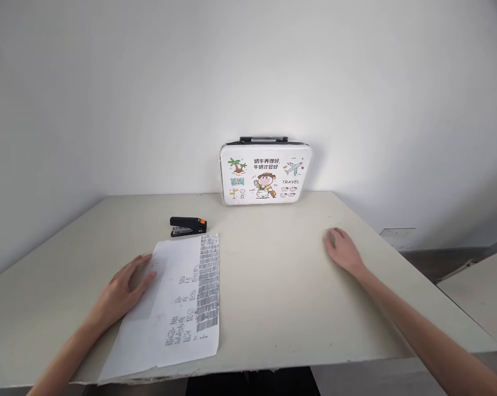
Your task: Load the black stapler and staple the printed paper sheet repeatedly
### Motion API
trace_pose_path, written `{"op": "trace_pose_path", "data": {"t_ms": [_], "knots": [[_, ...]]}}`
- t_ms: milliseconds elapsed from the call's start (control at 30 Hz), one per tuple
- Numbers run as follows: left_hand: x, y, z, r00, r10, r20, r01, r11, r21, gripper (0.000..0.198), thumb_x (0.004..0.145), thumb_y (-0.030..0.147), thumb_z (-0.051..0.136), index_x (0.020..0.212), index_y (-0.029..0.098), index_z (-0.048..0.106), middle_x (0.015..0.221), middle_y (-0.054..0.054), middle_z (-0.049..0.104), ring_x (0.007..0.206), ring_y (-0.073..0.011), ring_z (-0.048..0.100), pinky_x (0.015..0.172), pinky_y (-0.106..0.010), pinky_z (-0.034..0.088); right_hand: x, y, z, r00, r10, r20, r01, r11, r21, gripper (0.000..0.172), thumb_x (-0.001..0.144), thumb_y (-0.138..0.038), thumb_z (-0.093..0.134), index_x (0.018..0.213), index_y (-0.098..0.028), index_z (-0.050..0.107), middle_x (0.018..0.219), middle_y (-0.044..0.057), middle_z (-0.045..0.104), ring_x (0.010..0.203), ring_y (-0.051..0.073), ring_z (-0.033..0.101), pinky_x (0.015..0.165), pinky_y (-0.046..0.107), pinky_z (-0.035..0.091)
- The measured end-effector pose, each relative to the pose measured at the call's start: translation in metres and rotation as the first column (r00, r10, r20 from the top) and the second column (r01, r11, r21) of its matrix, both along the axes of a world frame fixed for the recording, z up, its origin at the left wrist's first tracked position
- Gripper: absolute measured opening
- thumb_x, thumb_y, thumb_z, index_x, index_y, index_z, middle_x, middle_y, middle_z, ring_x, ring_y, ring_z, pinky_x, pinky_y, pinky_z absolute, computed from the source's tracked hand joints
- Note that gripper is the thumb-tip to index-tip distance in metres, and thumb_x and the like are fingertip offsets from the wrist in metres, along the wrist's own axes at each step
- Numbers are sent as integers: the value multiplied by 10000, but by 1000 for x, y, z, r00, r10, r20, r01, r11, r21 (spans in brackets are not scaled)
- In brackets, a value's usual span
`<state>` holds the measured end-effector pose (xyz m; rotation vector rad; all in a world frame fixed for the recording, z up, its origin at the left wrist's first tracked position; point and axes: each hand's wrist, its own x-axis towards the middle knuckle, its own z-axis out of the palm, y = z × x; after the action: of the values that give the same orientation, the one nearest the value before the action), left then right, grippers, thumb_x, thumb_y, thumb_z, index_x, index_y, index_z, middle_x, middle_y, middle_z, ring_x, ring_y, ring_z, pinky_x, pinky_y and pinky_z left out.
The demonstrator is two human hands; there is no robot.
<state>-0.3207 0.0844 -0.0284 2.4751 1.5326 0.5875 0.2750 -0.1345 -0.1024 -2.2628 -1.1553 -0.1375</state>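
My left hand (124,289) lies flat, fingers stretched out, on the left edge of a printed sheet of paper (178,308) that rests near the table's front edge. A black stapler with an orange tip (187,226) sits just beyond the paper's top edge, untouched. My right hand (342,249) rests palm down on the bare tabletop at the right, fingers loosely extended, holding nothing. A white case with cartoon travel pictures and a black handle (266,172) stands upright against the wall at the back of the table.
The pale table (281,286) runs from wall to front edge. A second tabletop corner (483,289) shows at the far right, with a gap between. A wall socket plate (398,237) sits low on the right wall.
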Motion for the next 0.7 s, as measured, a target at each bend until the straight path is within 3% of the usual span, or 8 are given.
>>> {"op": "trace_pose_path", "data": {"t_ms": [167, 367, 500, 633, 700], "knots": [[9, -7, 0, 999, -1, -52, 0, 1000, -11, 727, 942, 695, 468, 1514, 252, 540, 1612, -116, 491, 1452, -398, 493, 1201, -587, 391, -77, 99, 6, 944, 330, 13, -330, 944, 25, 456, 1052, -328, 347, 1373, -130, 604, 1489, 194, 544, 1402, 292, 502, 1207, 445, 379], [5, -11, -8, 998, -16, -52, 17, 1000, 15, 690, 962, 667, 479, 1522, 269, 537, 1614, -98, 494, 1478, -376, 469, 1218, -573, 385, -181, 191, 18, 753, 658, 4, -656, 749, 93, 373, 1078, -209, 380, 1367, -162, 611, 1466, 143, 551, 1399, 226, 496, 1218, 371, 365], [3, -14, -13, 998, -24, -50, 27, 998, 49, 645, 978, 638, 499, 1521, 291, 536, 1611, -72, 505, 1486, -375, 460, 1211, -583, 401, -223, 230, 18, 676, 735, -53, -717, 673, 182, 310, 1082, -191, 417, 1281, -203, 654, 1377, 128, 589, 1309, 236, 560, 1150, 413, 446], [2, -16, -15, 997, -68, -43, 72, 993, 96, 602, 993, 611, 513, 1494, 281, 551, 1588, -65, 534, 1490, -357, 462, 1222, -568, 400, -241, 260, 17, 661, 731, -172, -673, 678, 296, 217, 1064, -306, 572, 1223, -213, 685, 1322, 106, 648, 1182, 249, 642, 1020, 461, 545], [1, -17, -15, 996, -75, -42, 79, 992, 103, 591, 994, 613, 514, 1479, 277, 559, 1581, -59, 544, 1498, -351, 453, 1228, -566, 395, -245, 272, 17, 653, 715, -251, -623, 695, 358, 304, 1033, -363, 648, 1291, -204, 657, 1335, 98, 657, 1127, 239, 676, 963, 459, 579]]}}
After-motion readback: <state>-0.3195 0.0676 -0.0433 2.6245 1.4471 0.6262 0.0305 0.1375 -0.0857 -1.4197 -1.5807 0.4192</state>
